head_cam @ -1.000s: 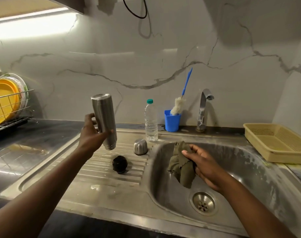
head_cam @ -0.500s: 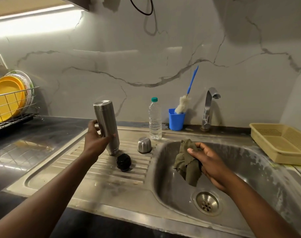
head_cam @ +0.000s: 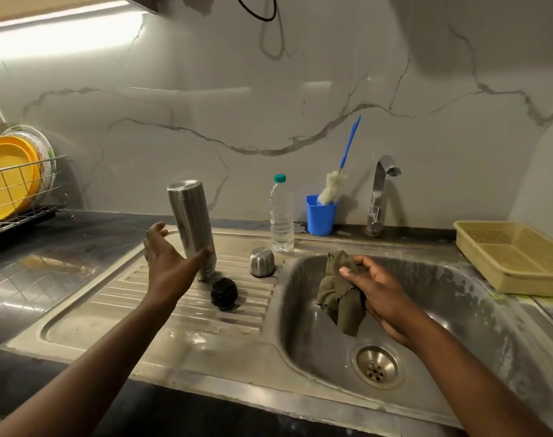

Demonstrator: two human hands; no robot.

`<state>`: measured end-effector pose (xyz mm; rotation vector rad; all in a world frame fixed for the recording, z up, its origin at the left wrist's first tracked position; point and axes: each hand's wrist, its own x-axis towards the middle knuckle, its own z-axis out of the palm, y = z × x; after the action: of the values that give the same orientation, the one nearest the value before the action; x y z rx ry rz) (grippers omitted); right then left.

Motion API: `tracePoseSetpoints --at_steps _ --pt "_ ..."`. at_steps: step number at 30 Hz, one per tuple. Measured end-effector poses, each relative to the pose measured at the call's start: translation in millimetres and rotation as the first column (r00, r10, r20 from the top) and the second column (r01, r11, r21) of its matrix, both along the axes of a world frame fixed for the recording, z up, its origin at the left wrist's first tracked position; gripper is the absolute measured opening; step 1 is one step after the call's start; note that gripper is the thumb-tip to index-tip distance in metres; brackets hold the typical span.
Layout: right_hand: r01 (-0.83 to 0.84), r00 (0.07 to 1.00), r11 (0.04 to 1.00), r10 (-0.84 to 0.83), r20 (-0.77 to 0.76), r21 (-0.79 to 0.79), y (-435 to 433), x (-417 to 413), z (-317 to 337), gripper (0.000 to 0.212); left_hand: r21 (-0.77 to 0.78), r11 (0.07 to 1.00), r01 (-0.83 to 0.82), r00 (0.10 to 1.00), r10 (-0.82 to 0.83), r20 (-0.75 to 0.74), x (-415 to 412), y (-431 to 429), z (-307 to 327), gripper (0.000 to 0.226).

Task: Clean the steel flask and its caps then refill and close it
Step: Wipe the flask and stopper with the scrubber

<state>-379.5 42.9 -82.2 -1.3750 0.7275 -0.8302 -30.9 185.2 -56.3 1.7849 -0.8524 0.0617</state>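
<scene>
On the ribbed drainboard (head_cam: 142, 310) left of the sink basin (head_cam: 458, 310), I see the steel flask (head_cam: 191, 225) standing with its narrower end down, leaning a little to the left. My left hand (head_cam: 166, 260) is beside it, fingers (head_cam: 157, 228) spread and straight on the far left of the flask, only the thumb touching its lower side. The small steel cap (head_cam: 262, 261) sits dome-up just right of the flask, and the black cap (head_cam: 224, 293) lies in front, near the flask's foot. My right hand (head_cam: 379, 298) hangs over the basin, its fingers (head_cam: 347, 271) curled round a crumpled green cloth (head_cam: 338, 294) that dangles above the drain (head_cam: 377, 365). At the back edge stand a clear water bottle (head_cam: 281, 216), a blue cup (head_cam: 320, 217) holding a brush (head_cam: 347, 152), and the tap (head_cam: 377, 197). A yellow basket (head_cam: 514, 257) rests at the right; on the dark desk (head_cam: 64, 241) at the left, a wire rack (head_cam: 23, 190) holds yellow plates (head_cam: 7, 175).
</scene>
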Motion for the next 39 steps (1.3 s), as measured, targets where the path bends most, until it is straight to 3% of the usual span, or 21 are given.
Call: tracePoseSetpoints --at_steps 4,7,12,14,21,30,34,39 --pt "0.002 1.0 1.0 -0.002 -0.013 -0.019 0 0 0 0.027 -0.045 0.999 -0.014 0.999 0.016 0.048 -12 13 -3 0.086" --pt "0.009 1.0 0.999 -0.01 -0.019 -0.035 0 0 1 0.023 0.037 0.995 0.091 0.989 -0.095 0.116 -28 23 -13 0.069" --pt "0.022 1.0 0.998 -0.023 -0.015 -0.062 2 -1 2 0.019 0.346 0.908 0.237 0.965 -0.262 0.028 -43 27 -34 0.083" --pt "0.025 1.0 0.997 -0.026 -0.006 -0.071 4 -1 4 0.02 0.381 0.891 0.248 0.965 -0.264 -0.013 -41 25 -37 0.086" --pt "0.087 0.996 0.992 -0.086 0.022 -0.086 6 -2 8 0.023 0.259 0.924 0.281 0.959 -0.283 -0.028 -64 13 -23 0.054" --pt "0.202 0.979 0.956 -0.196 0.05 -0.211 6 -6 14 0.023 0.09 0.84 0.535 0.845 -0.532 -0.058 -154 -55 -7 0.063" --pt "0.272 0.961 0.892 -0.274 0.046 -0.361 8 -8 17 0.024 0.035 0.804 0.593 0.802 -0.587 -0.106 -178 -75 -16 0.068" --pt "0.15 0.976 0.818 -0.213 -0.049 -0.555 6 -10 18 0.025 0.014 0.77 0.637 0.76 -0.625 -0.178 -191 -79 -20 0.067"
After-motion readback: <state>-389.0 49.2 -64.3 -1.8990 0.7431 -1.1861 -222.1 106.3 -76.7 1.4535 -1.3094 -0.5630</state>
